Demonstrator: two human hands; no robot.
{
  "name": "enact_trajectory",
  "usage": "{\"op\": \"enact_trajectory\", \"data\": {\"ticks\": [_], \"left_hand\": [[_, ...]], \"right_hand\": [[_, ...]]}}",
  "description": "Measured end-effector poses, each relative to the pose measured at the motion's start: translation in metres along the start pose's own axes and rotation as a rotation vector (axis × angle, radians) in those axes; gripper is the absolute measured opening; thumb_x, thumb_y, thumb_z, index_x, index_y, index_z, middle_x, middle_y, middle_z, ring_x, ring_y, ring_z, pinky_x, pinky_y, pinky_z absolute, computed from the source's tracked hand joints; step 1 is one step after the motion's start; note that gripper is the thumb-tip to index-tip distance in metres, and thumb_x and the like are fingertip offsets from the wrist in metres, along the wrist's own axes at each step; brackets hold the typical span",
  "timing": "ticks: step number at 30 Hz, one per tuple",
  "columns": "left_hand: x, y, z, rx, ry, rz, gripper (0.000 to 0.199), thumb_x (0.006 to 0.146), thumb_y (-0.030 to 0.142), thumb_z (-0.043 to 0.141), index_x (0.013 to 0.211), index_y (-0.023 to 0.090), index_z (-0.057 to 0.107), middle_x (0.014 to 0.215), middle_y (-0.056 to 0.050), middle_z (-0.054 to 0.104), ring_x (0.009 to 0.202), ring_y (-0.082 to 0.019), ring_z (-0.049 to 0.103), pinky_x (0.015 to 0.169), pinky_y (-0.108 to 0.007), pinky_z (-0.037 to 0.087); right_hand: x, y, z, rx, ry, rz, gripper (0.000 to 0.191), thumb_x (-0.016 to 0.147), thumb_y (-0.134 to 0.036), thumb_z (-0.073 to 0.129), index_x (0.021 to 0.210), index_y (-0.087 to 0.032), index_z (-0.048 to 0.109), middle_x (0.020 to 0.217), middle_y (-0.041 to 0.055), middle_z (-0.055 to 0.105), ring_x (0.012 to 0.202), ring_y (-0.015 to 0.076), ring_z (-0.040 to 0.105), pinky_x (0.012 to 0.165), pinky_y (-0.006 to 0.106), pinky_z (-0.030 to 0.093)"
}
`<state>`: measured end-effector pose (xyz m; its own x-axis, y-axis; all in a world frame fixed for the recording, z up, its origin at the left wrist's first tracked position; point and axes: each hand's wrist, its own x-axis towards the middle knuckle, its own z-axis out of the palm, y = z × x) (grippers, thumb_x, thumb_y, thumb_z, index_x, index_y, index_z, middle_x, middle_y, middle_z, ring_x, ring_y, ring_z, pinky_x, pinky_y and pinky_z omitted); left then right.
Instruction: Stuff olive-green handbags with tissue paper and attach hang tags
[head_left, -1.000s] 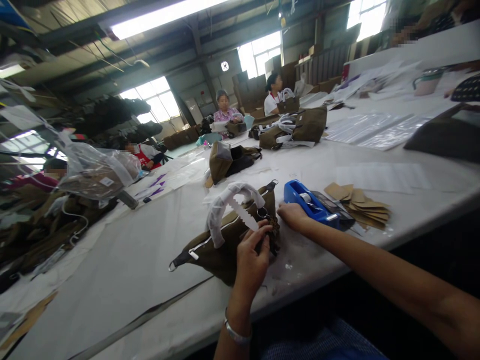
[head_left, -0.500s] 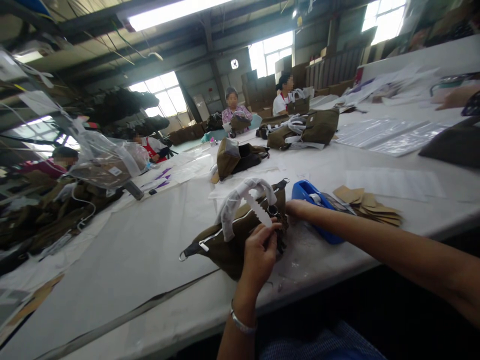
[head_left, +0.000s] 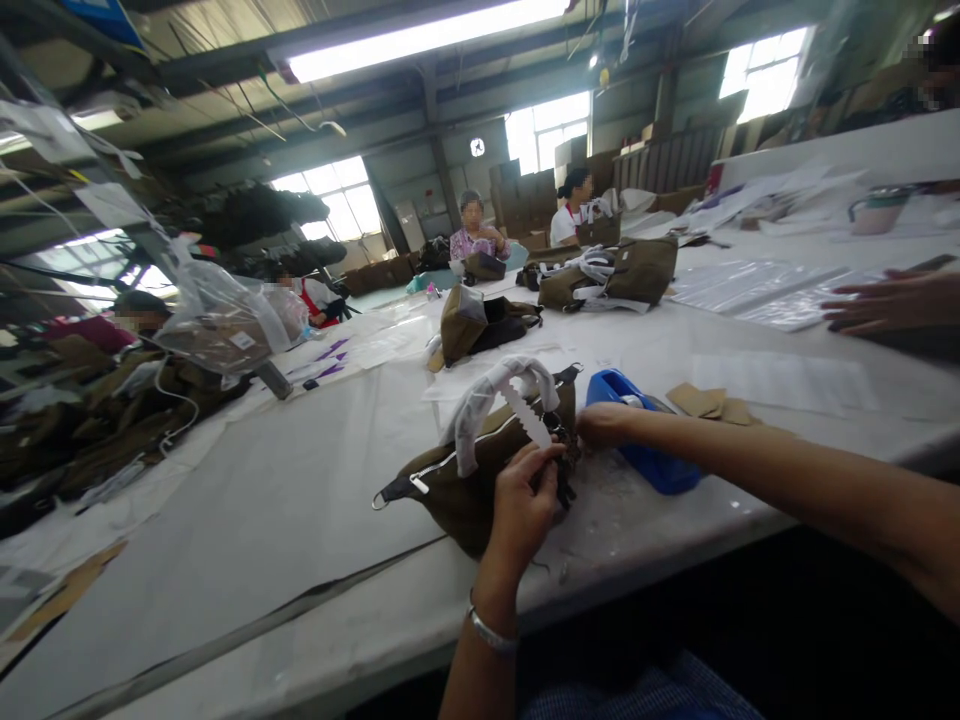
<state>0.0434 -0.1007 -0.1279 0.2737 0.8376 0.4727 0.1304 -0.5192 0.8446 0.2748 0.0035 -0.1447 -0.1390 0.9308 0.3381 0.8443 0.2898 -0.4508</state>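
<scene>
An olive-brown bag point(head_left: 450, 505) stands on the table before me. Its carry handle point(head_left: 469, 425) is wrapped in white material, and a zipper runs along the top. At the bag's right end, my left hand point(head_left: 526, 500) pinches a white strip with wavy edges point(head_left: 529, 418) that sticks up between thumb and fingers. My right hand point(head_left: 602, 424) is curled close by, against the dark strap and metal fittings point(head_left: 564, 450). Its fingertips are hidden, so what they grip cannot be made out. A blue tape dispenser point(head_left: 660, 465) sits just beyond my right wrist, partly covered by the forearm.
Brown card pieces point(head_left: 697, 400) lie behind my right forearm. Farther back are more olive bags point(head_left: 637, 275) and clear plastic sheets point(head_left: 765, 290). A co-worker's hand point(head_left: 885, 300) rests at the right on dark fabric. A bagged item point(head_left: 217, 335) hangs at left.
The view has shifted slightly, so the scene sits a little lower and to the right. At the right, a co-worker's hand has come down over the dark fabric. My hands keep their places.
</scene>
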Motion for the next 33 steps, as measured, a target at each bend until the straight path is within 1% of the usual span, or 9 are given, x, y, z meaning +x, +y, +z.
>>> {"op": "enact_trajectory", "data": {"ticks": [3, 5, 10, 14, 19, 22, 24, 28, 33], "left_hand": [[0.001, -0.002, -0.002, 0.000, 0.021, -0.009, 0.024, 0.095, 0.013, 0.059, 0.111, 0.019, 0.076, 0.121, -0.010, 0.074, 0.119, -0.024, 0.068, 0.110, -0.042, 0.051], [0.001, -0.005, -0.003, 0.004, 0.038, -0.022, 0.025, 0.095, 0.014, 0.059, 0.115, 0.019, 0.074, 0.119, -0.010, 0.075, 0.117, -0.024, 0.070, 0.108, -0.042, 0.052], [0.002, -0.012, -0.002, 0.033, 0.074, -0.055, 0.022, 0.097, 0.019, 0.059, 0.115, 0.019, 0.072, 0.113, -0.009, 0.076, 0.105, -0.022, 0.074, 0.095, -0.034, 0.059], [0.003, -0.010, 0.007, 0.150, 0.208, -0.094, 0.021, 0.099, 0.025, 0.056, 0.113, 0.017, 0.071, 0.108, -0.010, 0.074, 0.087, -0.021, 0.075, 0.075, -0.032, 0.061], [0.006, 0.002, 0.021, 0.370, 0.271, -0.100, 0.026, 0.095, 0.024, 0.062, 0.119, 0.020, 0.070, 0.110, -0.011, 0.074, 0.095, -0.026, 0.073, 0.093, -0.043, 0.056], [0.007, 0.007, 0.028, 0.551, 0.260, -0.123, 0.029, 0.095, 0.025, 0.062, 0.124, 0.020, 0.069, 0.110, -0.012, 0.075, 0.096, -0.028, 0.073, 0.090, -0.042, 0.057], [0.006, 0.008, 0.030, 0.614, 0.267, -0.116, 0.029, 0.095, 0.025, 0.063, 0.123, 0.020, 0.068, 0.112, -0.012, 0.075, 0.102, -0.029, 0.073, 0.092, -0.042, 0.056], [0.002, 0.008, 0.032, 0.512, 0.315, -0.101, 0.026, 0.092, 0.026, 0.066, 0.116, 0.018, 0.068, 0.111, -0.012, 0.075, 0.108, -0.029, 0.071, 0.099, -0.043, 0.053], [-0.003, 0.015, 0.030, 0.227, 0.320, -0.260, 0.021, 0.093, 0.034, 0.065, 0.106, 0.018, 0.069, 0.100, -0.008, 0.077, 0.094, -0.024, 0.073, 0.088, -0.035, 0.055]], "right_hand": [[-0.005, -0.009, 0.002, 0.010, -0.152, -0.023, 0.024, 0.089, -0.032, 0.063, 0.071, -0.017, 0.069, 0.060, 0.0028, 0.066, 0.058, 0.0137, 0.063, 0.060, 0.026, 0.044], [-0.015, -0.018, -0.002, 0.035, -0.168, -0.015, 0.013, 0.085, -0.026, 0.062, 0.080, -0.017, 0.070, 0.065, 0.0030, 0.069, 0.062, 0.0155, 0.065, 0.061, 0.026, 0.043], [-0.068, -0.037, -0.038, 0.192, -0.115, 0.047, 0.030, 0.097, -0.042, 0.050, 0.094, -0.019, 0.068, 0.073, 0.0027, 0.072, 0.060, 0.0153, 0.066, 0.061, 0.025, 0.051], [-0.094, -0.045, -0.060, 0.411, 0.050, 0.092, 0.035, 0.093, -0.054, 0.060, 0.096, -0.022, 0.071, 0.083, 0.0048, 0.076, 0.073, 0.0190, 0.070, 0.070, 0.029, 0.056], [-0.083, -0.047, -0.032, 0.662, 0.068, 0.113, 0.033, 0.083, -0.054, 0.069, 0.081, -0.021, 0.074, 0.117, 0.0102, 0.074, 0.106, 0.0280, 0.069, 0.091, 0.039, 0.056], [-0.078, -0.051, -0.006, 0.760, 0.047, 0.123, 0.036, 0.083, -0.055, 0.069, 0.080, -0.020, 0.075, 0.113, 0.0110, 0.074, 0.105, 0.0272, 0.069, 0.092, 0.038, 0.056], [-0.080, -0.055, 0.005, 0.812, 0.045, 0.141, 0.037, 0.084, -0.055, 0.069, 0.085, -0.018, 0.075, 0.102, 0.0103, 0.075, 0.093, 0.0244, 0.070, 0.084, 0.036, 0.057], [-0.092, -0.067, 0.013, 0.906, 0.031, 0.159, 0.038, 0.087, -0.054, 0.067, 0.092, -0.017, 0.074, 0.081, 0.0056, 0.073, 0.073, 0.0192, 0.066, 0.067, 0.030, 0.054], [-0.110, -0.075, 0.005, 0.947, 0.046, 0.130, 0.030, 0.088, -0.049, 0.069, 0.092, -0.020, 0.075, 0.088, 0.0044, 0.074, 0.080, 0.0195, 0.067, 0.072, 0.029, 0.053]]}}
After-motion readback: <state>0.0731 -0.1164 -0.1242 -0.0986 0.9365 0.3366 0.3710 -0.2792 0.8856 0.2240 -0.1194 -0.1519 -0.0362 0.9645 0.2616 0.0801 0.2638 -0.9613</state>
